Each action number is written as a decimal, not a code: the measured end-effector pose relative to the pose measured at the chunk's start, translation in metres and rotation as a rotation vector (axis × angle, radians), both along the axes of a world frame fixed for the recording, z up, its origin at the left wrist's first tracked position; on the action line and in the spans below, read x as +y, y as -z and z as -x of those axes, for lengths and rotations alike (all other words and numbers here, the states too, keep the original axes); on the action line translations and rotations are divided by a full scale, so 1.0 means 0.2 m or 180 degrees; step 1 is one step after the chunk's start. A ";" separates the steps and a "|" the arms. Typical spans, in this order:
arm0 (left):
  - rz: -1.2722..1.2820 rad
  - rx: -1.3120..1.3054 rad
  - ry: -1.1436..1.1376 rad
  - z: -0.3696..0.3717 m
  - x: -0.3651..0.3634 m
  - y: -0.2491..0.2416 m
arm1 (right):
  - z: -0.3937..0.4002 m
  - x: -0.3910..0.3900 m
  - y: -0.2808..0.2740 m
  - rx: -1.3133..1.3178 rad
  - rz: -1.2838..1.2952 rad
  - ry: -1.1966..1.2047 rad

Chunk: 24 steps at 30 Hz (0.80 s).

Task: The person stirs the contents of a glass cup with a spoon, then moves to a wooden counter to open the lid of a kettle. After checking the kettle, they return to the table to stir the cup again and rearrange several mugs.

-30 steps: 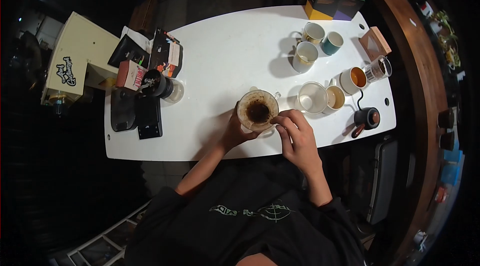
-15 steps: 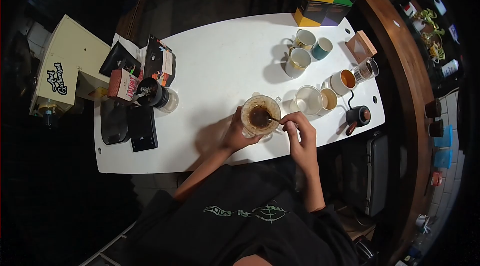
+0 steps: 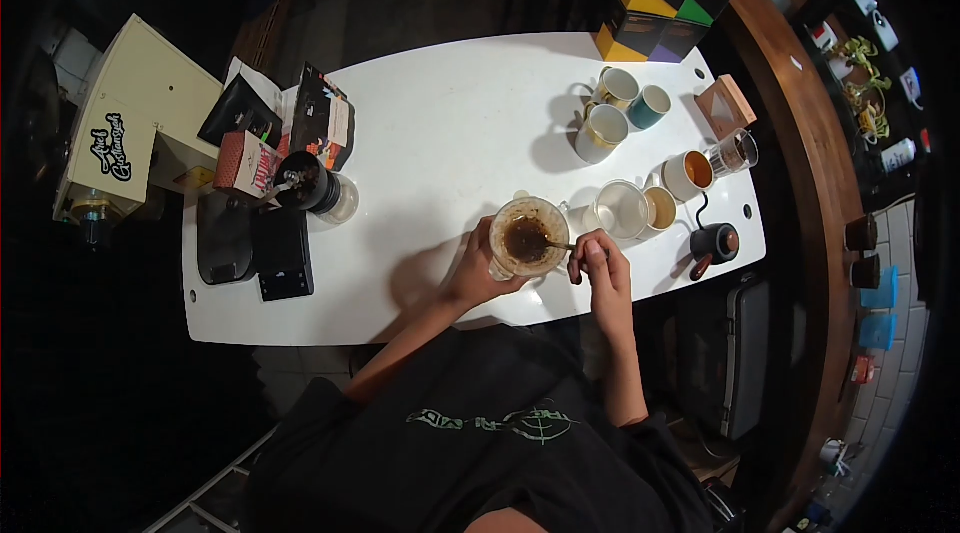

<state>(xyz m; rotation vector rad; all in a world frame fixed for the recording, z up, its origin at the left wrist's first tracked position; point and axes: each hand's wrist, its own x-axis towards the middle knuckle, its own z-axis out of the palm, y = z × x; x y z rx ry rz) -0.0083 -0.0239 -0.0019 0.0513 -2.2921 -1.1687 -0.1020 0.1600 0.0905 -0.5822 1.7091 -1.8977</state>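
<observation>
A clear dripper (image 3: 527, 236) lined with a wet filter and dark coffee grounds stands on the white table (image 3: 450, 143), near its front edge. My left hand (image 3: 478, 271) grips the dripper's left side. A thin spoon (image 3: 556, 246) is pinched in my right hand (image 3: 597, 269), its tip dipped into the grounds from the right.
A clear glass cup (image 3: 621, 210) and several mugs (image 3: 600, 130) stand right of the dripper, with a small black kettle (image 3: 713, 242) beyond. A hand grinder (image 3: 312, 186), coffee bags (image 3: 318, 118) and a black scale (image 3: 281, 253) sit at the left. Coloured boxes (image 3: 665, 5) are at the back.
My right hand has shifted from the dripper's rim to holding the spoon in the grounds. The camera view has moved slightly.
</observation>
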 end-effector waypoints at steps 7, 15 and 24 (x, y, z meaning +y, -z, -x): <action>-0.0115 -0.0275 -0.0071 -0.01 0.00 0.05 | 0.01 0.00 0.01 -0.0620 0.0425 0.0091; -0.0423 -0.0312 -0.0007 -0.02 0.01 0.08 | 0.03 0.01 0.02 -0.0815 0.0571 0.0049; -0.0238 -0.0358 0.0011 -0.01 0.00 0.05 | -0.02 0.05 -0.10 0.0913 -0.0383 -0.0160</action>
